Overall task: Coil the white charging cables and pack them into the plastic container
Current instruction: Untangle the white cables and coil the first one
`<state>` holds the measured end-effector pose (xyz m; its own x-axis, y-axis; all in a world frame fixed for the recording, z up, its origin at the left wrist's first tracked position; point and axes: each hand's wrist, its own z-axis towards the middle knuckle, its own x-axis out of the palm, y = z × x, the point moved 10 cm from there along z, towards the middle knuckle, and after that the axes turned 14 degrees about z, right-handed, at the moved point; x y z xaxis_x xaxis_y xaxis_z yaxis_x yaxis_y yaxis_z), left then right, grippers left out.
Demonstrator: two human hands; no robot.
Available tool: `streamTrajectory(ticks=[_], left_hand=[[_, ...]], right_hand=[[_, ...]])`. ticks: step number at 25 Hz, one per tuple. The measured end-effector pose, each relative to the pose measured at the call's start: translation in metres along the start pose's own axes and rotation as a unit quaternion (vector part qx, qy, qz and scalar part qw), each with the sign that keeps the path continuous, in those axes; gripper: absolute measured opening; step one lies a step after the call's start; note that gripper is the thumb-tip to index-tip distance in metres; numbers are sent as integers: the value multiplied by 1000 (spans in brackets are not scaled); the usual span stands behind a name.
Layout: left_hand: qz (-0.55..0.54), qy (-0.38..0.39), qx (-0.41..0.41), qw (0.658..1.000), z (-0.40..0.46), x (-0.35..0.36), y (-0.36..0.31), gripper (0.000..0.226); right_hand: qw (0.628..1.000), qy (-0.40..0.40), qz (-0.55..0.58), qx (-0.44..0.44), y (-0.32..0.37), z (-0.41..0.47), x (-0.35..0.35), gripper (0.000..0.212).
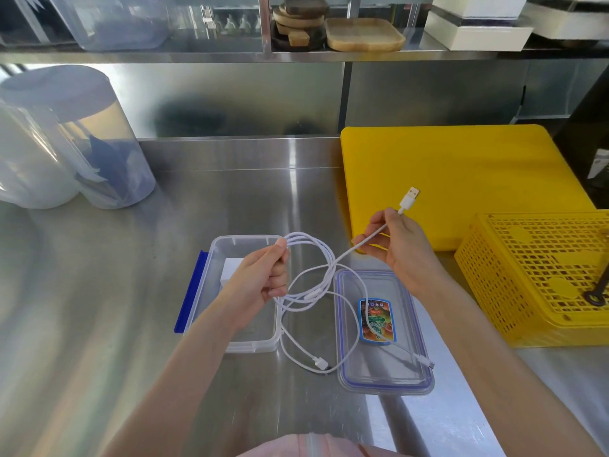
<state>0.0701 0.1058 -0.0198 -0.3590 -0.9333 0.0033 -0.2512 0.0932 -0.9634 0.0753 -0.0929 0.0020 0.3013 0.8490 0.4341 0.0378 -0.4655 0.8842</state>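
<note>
Both hands (263,275) grip white cable (324,275)

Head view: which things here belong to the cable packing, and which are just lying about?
Job: white charging cable, left hand, right hand, clear plastic container, its lid.

Lying about: yellow cutting board, yellow basket, wooden trays.

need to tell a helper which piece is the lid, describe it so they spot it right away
On the steel counter, in front of the yellow cutting board, two clear plastic pieces lie side by side. The lid is the right one: flat, blue-edged, with a colourful sticker, unlike the deeper container beside it.
</note>
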Motion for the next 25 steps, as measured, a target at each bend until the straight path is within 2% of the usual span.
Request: streamTrajectory(ticks=[7, 10, 12, 16, 20, 23, 25], left_hand=[[37, 30, -25, 999, -1, 5, 6, 33], [7, 19, -28, 999, -2, -3, 10, 32], [-2, 11, -32, 999, -2, -10, 11, 30], [58, 18, -6, 998, 0, -9, 8, 23], [106, 30, 28, 993, -2, -3, 1, 18], [175, 28, 46, 983, -3, 2, -6, 18], [209, 25, 53, 976, -4, 5, -11, 18]], right_hand=[[1000, 23, -7, -9, -2, -2, 4, 30], [998, 26, 59, 9, 0, -1, 2, 28], [998, 31, 54, 10, 2, -1, 2, 28], [991, 51, -126, -18, -1, -5, 8, 20], [972, 69, -225, 16, -14, -7, 10, 18], [913, 153, -378, 15, -31, -17, 28, 14], [868, 203, -453, 5, -45, -24, 38, 30]])
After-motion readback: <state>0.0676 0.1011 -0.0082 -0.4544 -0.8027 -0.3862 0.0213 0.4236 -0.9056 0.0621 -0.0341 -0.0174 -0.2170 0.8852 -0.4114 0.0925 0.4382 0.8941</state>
